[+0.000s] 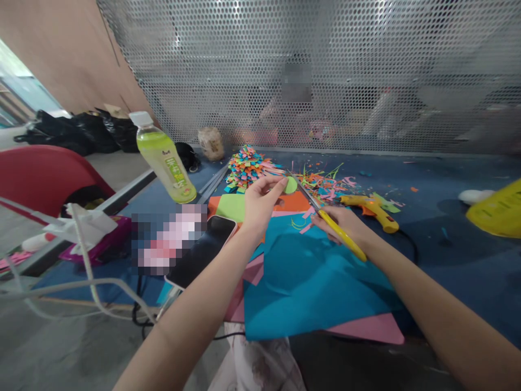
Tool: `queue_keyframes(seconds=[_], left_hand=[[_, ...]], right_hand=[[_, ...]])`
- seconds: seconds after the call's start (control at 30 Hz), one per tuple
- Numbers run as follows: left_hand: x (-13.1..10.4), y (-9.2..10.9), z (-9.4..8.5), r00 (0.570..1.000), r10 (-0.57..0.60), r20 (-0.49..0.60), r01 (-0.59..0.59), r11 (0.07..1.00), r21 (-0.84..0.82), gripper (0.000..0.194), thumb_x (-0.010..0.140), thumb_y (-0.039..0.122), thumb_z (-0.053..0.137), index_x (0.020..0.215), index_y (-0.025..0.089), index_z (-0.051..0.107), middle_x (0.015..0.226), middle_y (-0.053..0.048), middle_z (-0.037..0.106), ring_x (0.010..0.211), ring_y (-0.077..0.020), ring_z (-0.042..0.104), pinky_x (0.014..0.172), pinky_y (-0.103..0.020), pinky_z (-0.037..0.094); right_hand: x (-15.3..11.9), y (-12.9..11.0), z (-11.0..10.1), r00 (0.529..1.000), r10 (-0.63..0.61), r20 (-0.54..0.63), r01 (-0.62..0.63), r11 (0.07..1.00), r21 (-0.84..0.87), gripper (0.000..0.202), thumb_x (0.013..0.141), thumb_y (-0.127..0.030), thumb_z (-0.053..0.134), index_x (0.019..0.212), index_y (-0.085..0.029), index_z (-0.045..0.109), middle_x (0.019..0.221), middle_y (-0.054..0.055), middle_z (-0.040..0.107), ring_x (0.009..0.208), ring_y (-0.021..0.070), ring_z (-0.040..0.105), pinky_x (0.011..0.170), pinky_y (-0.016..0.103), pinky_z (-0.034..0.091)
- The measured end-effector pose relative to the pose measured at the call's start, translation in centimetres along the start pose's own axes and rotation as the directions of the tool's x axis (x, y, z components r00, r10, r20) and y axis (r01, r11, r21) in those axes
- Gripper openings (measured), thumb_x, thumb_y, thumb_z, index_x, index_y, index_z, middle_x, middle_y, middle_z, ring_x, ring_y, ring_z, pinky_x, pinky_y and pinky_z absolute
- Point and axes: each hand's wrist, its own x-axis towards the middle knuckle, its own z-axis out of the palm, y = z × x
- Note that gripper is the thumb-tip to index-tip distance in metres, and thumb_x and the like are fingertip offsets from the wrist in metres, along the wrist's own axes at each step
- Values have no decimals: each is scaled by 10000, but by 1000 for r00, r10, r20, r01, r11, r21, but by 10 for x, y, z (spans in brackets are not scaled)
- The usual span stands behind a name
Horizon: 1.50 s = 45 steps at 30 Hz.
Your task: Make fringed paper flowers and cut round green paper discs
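Note:
Between thumb and fingers, my left hand (264, 200) pinches a small round green paper piece (290, 185). My right hand (340, 224) grips yellow-handled scissors (342, 234), whose blades point up and left, close beside the green piece. Below both hands lies a large blue sheet (313, 277) over pink sheets (370, 327). An orange sheet (296, 202) and a light green one (230, 206) lie behind it. A multicoloured cone of paper strips (247, 167) stands behind my left hand, with loose paper scraps (321, 182) to its right.
A yellow glue gun (373, 209) lies right of the scraps. On the left are a green drink bottle (165, 157), a phone (201, 252), a purple box (97, 244) and white cables. A perforated metal screen (252, 65) rises behind; a yellow object (499, 212) sits far right.

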Motion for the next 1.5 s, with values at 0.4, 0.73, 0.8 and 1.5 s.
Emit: queue_keyframes(seconds=[0.4, 0.73, 0.8, 1.5], left_hand=[[-2, 2, 3, 999, -45, 21, 45, 999, -28, 262, 600, 347, 775, 724, 159, 642, 650, -11, 639, 560, -125, 632, 413, -186, 413], [0, 1, 2, 1000, -30, 0, 30, 999, -25, 242, 592, 340, 774, 702, 164, 650, 643, -5, 637, 539, -94, 593, 428, -184, 425], [0, 0, 1, 1000, -25, -3, 25, 999, -27, 243, 594, 342, 774, 708, 163, 655, 649, -4, 640, 537, -85, 581, 437, -182, 433], [2, -1, -1, 998, 6, -63, -6, 1000, -1, 238, 596, 362, 776, 706, 179, 669, 645, 19, 614, 540, -61, 526, 463, -173, 449]], right_hand=[[2, 1, 1, 1000, -15, -14, 15, 1000, 19, 452, 740, -646, 519, 651, -213, 427, 478, -57, 331, 444, 105, 370, 463, 262, 236], [3, 2, 2, 999, -21, -31, 22, 999, 28, 470, 720, -669, 525, 648, -206, 481, 474, -53, 323, 453, 113, 372, 452, 264, 245], [3, 2, 2, 999, -23, -32, 24, 999, 26, 475, 715, -672, 528, 642, -205, 478, 476, -53, 324, 452, 111, 371, 453, 263, 247], [-1, -4, -2, 998, 55, 15, -55, 998, 27, 468, 685, -660, 559, 565, -224, 437, 416, -49, 324, 361, 107, 375, 397, 266, 269]])
